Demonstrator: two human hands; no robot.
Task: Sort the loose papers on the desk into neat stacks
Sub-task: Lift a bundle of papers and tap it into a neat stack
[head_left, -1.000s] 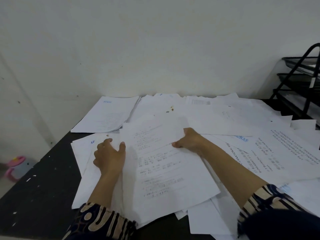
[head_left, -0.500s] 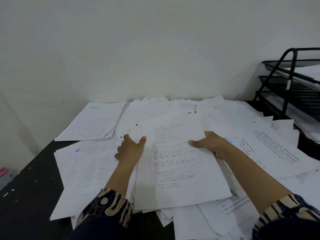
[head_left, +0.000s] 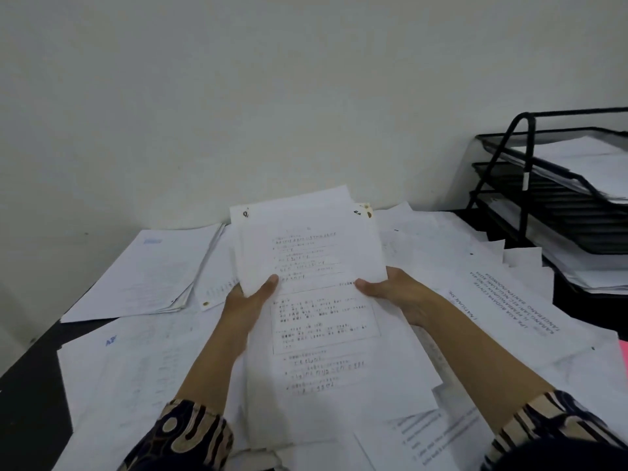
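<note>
I hold a bundle of printed white sheets (head_left: 316, 253) tilted up off the desk, its top edge raised toward the wall. My left hand (head_left: 249, 300) grips the bundle's left edge, thumb on top. My right hand (head_left: 394, 290) grips its right edge, thumb on the page. Under and around the bundle, loose papers (head_left: 509, 300) lie scattered over the dark desk (head_left: 30, 402). A fairly even stack of papers (head_left: 149, 273) rests at the back left near the wall.
A black wire letter tray rack (head_left: 550, 198) with several tiers holding papers stands at the right, by the wall. The white wall (head_left: 306, 96) runs right behind the desk. A pink item (head_left: 624, 355) shows at the right edge.
Both hands have gathered the sheets and lifted them off the pile, raising the far end upward. The view has shifted right, showing more of the tray rack.
</note>
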